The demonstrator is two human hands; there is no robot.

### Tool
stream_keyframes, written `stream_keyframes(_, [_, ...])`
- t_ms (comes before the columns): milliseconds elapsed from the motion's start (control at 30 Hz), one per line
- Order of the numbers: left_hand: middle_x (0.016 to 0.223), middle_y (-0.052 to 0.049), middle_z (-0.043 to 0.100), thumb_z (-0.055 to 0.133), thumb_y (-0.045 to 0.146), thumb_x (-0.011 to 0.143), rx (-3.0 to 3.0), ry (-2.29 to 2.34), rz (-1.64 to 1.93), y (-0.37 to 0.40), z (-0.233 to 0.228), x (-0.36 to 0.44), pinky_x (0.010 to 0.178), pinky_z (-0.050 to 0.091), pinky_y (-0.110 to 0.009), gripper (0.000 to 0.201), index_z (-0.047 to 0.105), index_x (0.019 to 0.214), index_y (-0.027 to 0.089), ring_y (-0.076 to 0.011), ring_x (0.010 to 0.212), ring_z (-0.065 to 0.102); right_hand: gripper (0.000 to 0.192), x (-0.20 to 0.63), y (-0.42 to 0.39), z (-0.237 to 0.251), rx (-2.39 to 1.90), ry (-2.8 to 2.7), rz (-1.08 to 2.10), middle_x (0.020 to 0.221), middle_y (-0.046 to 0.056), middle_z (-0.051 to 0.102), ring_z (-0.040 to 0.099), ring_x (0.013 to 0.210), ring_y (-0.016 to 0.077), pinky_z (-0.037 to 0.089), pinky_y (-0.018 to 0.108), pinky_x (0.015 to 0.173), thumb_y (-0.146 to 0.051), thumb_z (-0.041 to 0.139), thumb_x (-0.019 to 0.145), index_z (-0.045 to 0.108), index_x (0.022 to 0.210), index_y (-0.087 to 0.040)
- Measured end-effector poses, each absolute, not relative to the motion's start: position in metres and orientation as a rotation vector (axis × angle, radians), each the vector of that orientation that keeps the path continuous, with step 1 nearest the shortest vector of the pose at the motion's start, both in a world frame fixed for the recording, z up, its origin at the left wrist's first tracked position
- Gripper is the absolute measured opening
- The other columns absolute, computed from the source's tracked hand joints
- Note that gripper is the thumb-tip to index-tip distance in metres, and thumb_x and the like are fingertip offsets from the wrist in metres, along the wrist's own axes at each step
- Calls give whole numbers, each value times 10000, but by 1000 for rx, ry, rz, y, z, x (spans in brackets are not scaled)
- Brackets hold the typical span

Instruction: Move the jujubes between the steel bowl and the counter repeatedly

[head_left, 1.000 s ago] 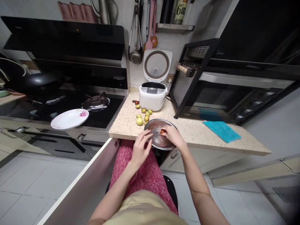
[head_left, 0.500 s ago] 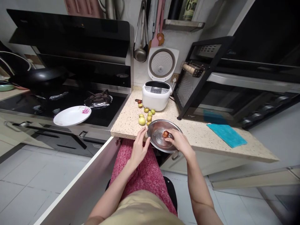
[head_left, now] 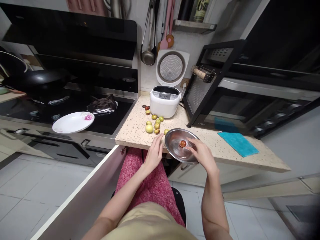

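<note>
A red-brown jujube (head_left: 182,143) is inside the round metal bowl (head_left: 172,151), pinched at the fingertips of my right hand (head_left: 203,154). The bowl sits at the counter's front edge and juts out over it. To its left, my left hand (head_left: 154,154) is open, fingers stretched forward, apart from the bowl. Several green and brownish jujubes (head_left: 149,128) lie loose on the counter beyond my left hand. One greenish jujube (head_left: 166,132) lies against the bowl's far left rim. A small red jujube (head_left: 146,108) lies by the rice cooker.
A white rice cooker (head_left: 165,103) stands behind the fruit with its lid up. On the right are a blue cloth (head_left: 238,144) and an oven (head_left: 265,110). A flowered plate (head_left: 72,123) rests at the stove's front edge. An open drawer (head_left: 82,190) juts out at my left.
My right hand, the jujube at its fingertips and the bowl have shifted right. A greenish jujube now shows beside the bowl's far left rim. My left hand has moved slightly right, still open.
</note>
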State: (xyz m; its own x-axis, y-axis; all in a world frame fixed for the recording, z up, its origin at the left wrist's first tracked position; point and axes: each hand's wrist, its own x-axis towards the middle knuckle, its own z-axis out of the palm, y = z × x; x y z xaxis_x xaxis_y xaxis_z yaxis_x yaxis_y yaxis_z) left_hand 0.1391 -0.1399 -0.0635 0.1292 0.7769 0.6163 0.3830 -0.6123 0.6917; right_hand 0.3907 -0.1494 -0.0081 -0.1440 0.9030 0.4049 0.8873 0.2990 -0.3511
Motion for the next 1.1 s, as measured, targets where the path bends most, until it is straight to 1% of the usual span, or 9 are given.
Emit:
stream_keyframes(100, [1544,-180,525,392,142,1045,2214,1093,1437,-103,-58,138,1221,442,-532,511,411,1553,201,-269,1484,490,333,385,-169,-7,-1531,-1947,25,1246,126,750,713,1125,322,568,468,949,-382,583,995,722,1254,-226])
stream_keyframes(233, [1564,-203,514,422,10,924,2458,1096,1262,-60,-51,142,1264,335,-597,623,445,1527,162,-279,1554,389,344,369,-194,-14,-1431,-1888,77,1176,124,767,717,1091,317,561,477,961,-441,554,1024,728,1239,-236])
stream_keyframes(333, [1445,-206,629,488,-11,863,2564,1104,1064,-39,-47,145,1265,278,-632,569,570,1403,148,-299,1499,474,318,358,-207,-22,-1347,-1862,115,1151,96,785,712,1111,309,521,508,1039,-466,557,1032,748,1179,-259])
stream_keyframes(400, [1358,-188,690,503,-8,859,2618,1090,968,-30,-46,147,1261,265,-635,502,632,1316,155,-303,1440,542,296,350,-212,-25,-1304,-1862,136,1095,77,801,727,1058,288,500,512,1064,-456,554,1039,761,1116,-258])
stream_keyframes(567, [1230,-139,733,506,-10,884,2624,1126,1013,-27,-43,146,1210,374,-568,439,683,1238,180,-289,1266,653,266,335,-215,-25,-1245,-1920,159,997,44,807,741,918,226,467,490,1063,-408,538,1063,760,1071,-262])
stream_keyframes(700, [1288,-159,678,578,81,943,2394,1166,1296,-41,-39,137,1080,503,-523,391,642,1318,168,-299,1217,647,234,328,-215,-27,-1208,-1921,88,985,34,809,736,879,208,473,460,1023,-382,562,1060,760,1094,-262])
stream_keyframes(867, [1257,-114,618,639,223,976,2169,1126,1536,-67,-26,122,1029,541,-447,323,655,1299,216,-262,1185,630,202,323,-214,-34,-1148,-1933,45,988,26,814,740,866,193,466,439,1009,-329,571,1062,750,1112,-250])
stream_keyframes(967, [1207,-97,641,685,259,958,2172,1073,1479,-82,-12,119,978,559,-419,299,662,1253,218,-249,1122,643,200,319,-213,-36,-1111,-1933,27,1011,28,815,745,879,189,463,438,1014,-323,563,1069,736,1126,-241])
stream_keyframes(1100, [1103,-75,704,766,208,883,2288,977,1219,-92,6,124,942,552,-388,238,667,1098,187,-237,1026,666,186,314,-214,-36,-1073,-1921,-8,1009,29,816,747,869,183,472,429,998,-294,570,1066,736,1118,-228])
